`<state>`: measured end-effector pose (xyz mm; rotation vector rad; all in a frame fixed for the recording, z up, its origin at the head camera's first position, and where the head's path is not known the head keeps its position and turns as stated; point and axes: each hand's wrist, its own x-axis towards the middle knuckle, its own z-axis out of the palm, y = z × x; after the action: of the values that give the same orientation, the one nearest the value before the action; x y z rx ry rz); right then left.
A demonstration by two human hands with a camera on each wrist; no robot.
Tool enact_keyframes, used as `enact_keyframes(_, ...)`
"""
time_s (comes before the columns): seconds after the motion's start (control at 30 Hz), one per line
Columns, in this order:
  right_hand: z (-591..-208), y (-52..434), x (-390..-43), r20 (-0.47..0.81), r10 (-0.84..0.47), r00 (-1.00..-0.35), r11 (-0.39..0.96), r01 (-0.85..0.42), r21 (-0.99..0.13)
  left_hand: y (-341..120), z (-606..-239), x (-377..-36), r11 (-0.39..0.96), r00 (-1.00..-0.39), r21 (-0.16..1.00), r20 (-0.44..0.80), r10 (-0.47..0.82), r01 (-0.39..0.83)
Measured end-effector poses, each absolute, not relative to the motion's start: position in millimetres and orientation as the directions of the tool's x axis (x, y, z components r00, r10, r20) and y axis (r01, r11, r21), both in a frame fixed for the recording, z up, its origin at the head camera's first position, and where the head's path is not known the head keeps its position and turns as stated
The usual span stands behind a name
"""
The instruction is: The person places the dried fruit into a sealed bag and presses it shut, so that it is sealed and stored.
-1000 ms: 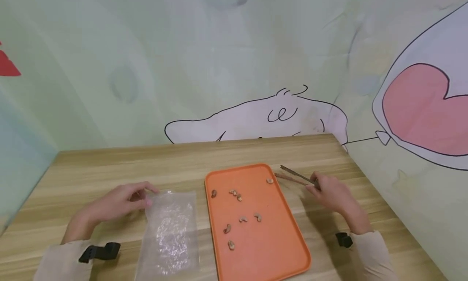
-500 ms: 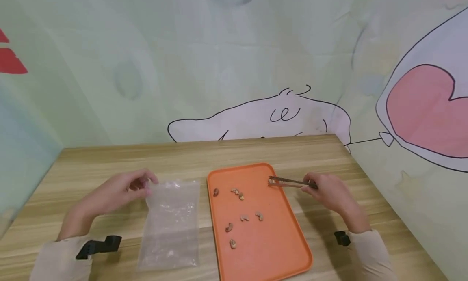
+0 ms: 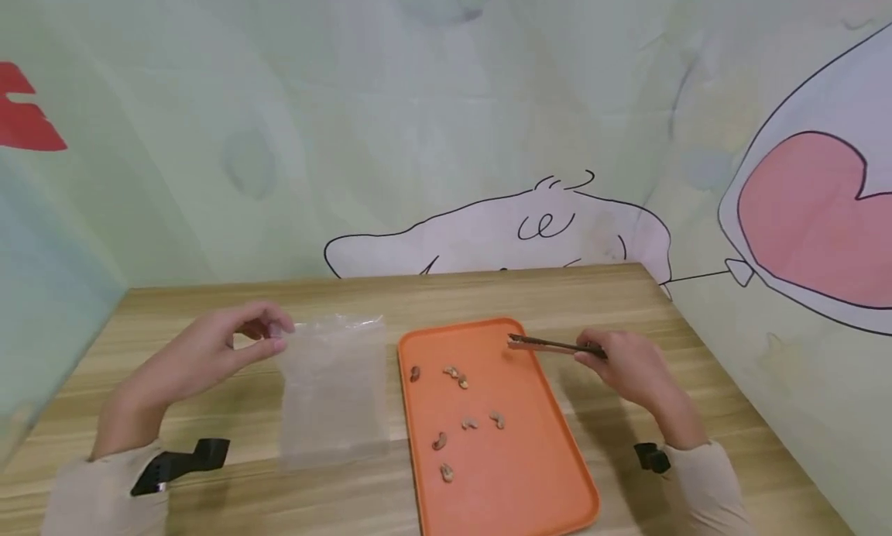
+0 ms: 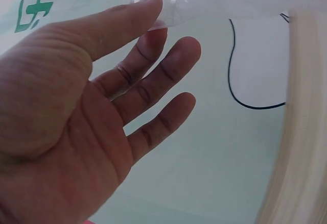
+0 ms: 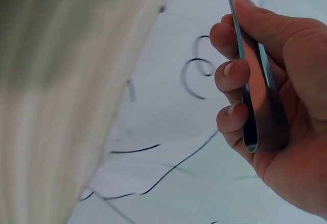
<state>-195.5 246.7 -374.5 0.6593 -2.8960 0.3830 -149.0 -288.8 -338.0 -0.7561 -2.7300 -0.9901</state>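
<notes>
Between thumb and index finger my left hand pinches the upper left corner of a clear plastic bag. The bag hangs flat, left of an orange tray; the other fingers stay loose in the left wrist view. In my right hand I grip metal tongs, fingers and thumb wrapped around the two arms. The tongs' tips are nearly together over the tray's far right corner, with a small pale bit of a nut showing at them. Several curved brown cashews lie scattered on the tray, mostly toward its left half.
The wood-grain table ends at a back edge against a wall covering with cartoon drawings. Its right edge also meets this wall. Each wrist carries a black strap mount.
The tongs' tips moved left from beside the tray onto the cashew at its far right corner and closed. My left hand raised the bag's top edge up and away.
</notes>
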Motion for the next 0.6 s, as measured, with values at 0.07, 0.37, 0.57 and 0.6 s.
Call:
enact_keyframes(0.07, -368.9, 241.5, -193.7, 0.215, -0.408, -0.887, 0.862, -0.452, -0.230, -288.2, -334.7, -146.6, 0.655, -0.860, 0.558, 0.314, 0.402, 0.510)
enact_keyframes(0.37, -336.4, 199.6, -185.9, 0.350, -0.485, -0.801, 0.748, -0.588, -0.308, -277.3, -321.8, -137.5, 0.633, -0.799, 0.492, 0.434, 0.417, 0.598)
enact_keyframes(0.57, -313.3, 160.9, -184.9, 0.468, -0.549, -0.692, 0.632, -0.710, -0.310, -271.9, -317.1, -133.8, 0.647, -0.772, 0.434, 0.458, 0.441, 0.627)
enact_keyframes(0.6, -310.4, 154.2, -184.6, 0.488, -0.559, -0.671, 0.614, -0.730, -0.301, -271.5, -316.2, -132.8, 0.654, -0.775, 0.429, 0.455, 0.440, 0.623)
